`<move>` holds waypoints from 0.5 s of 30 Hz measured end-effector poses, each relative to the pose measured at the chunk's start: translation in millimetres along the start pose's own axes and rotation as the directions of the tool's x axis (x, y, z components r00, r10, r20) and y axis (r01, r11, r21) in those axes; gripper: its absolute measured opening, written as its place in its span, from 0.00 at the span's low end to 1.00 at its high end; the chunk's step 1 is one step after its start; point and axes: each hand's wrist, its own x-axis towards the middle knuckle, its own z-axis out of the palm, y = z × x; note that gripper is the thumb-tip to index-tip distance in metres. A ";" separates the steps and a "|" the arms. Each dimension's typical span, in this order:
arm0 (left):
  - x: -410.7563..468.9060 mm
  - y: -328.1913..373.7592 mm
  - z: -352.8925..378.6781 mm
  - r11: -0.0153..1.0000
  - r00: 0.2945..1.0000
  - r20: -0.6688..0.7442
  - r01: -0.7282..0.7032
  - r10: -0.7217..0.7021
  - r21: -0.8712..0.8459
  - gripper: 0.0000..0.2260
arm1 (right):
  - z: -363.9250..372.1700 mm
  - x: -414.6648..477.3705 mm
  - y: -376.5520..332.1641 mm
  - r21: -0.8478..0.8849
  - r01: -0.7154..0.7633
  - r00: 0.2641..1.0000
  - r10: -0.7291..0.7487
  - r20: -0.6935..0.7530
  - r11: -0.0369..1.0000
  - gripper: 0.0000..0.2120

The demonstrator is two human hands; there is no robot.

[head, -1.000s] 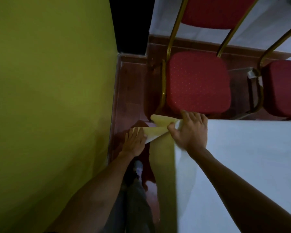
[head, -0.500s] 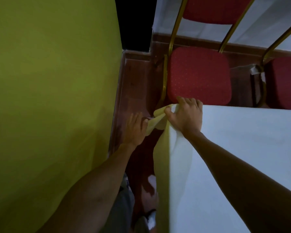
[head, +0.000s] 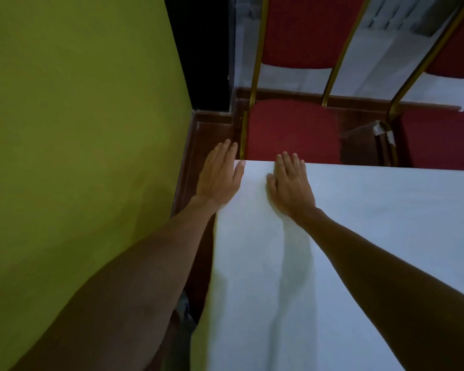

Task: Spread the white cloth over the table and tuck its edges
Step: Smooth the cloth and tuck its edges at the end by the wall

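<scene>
The white cloth [head: 373, 236] lay spread across the table, covering its top out to the far edge and hanging down over the left edge, with soft ridges running back from the far left corner. The left hand [head: 220, 175] was flat with straight fingers against that corner, thumb on top of the cloth. The right hand [head: 291, 180] lay flat and wide on the cloth just beside it, fingertips at the far edge, before a red chair [head: 292, 129].
</scene>
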 end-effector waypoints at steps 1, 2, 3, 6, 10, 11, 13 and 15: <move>-2.2 15.6 7.5 0.999 0.999 0.005 -0.038 0.038 0.028 0.26 | -1.0 -10.0 16.8 -0.063 0.062 0.998 -0.061 0.020 0.996 0.33; -5.3 29.7 16.5 0.996 0.997 0.032 -0.066 0.064 0.058 0.27 | -2.1 -17.7 29.7 -0.112 0.105 0.994 -0.102 0.037 0.988 0.34; -9.4 44.5 27.6 0.993 0.995 0.068 -0.078 0.072 0.092 0.27 | -4.0 -23.2 42.0 -0.147 0.128 0.992 -0.122 0.043 0.981 0.34; -17.1 62.0 54.1 0.977 0.995 0.097 -0.049 0.029 0.210 0.30 | -7.1 -25.8 58.6 -0.173 0.131 0.991 -0.125 0.048 0.976 0.35; -16.5 58.8 61.2 0.959 0.997 0.074 -0.030 0.010 0.280 0.31 | -4.1 -24.9 59.7 -0.160 0.146 0.989 -0.138 0.061 0.976 0.36; -16.9 57.8 62.6 0.957 0.997 0.076 -0.030 0.008 0.288 0.31 | -2.9 -25.4 60.9 -0.155 0.145 0.989 -0.137 0.061 0.977 0.36; -18.1 57.2 64.8 0.953 0.998 0.059 -0.024 0.006 0.302 0.32 | 1.2 -26.2 63.2 -0.153 0.138 0.990 -0.134 0.038 0.979 0.37; -18.7 56.8 63.3 0.953 0.997 0.071 -0.017 -0.005 0.302 0.33 | 1.3 -26.6 61.9 -0.137 0.110 0.994 -0.107 0.029 0.984 0.40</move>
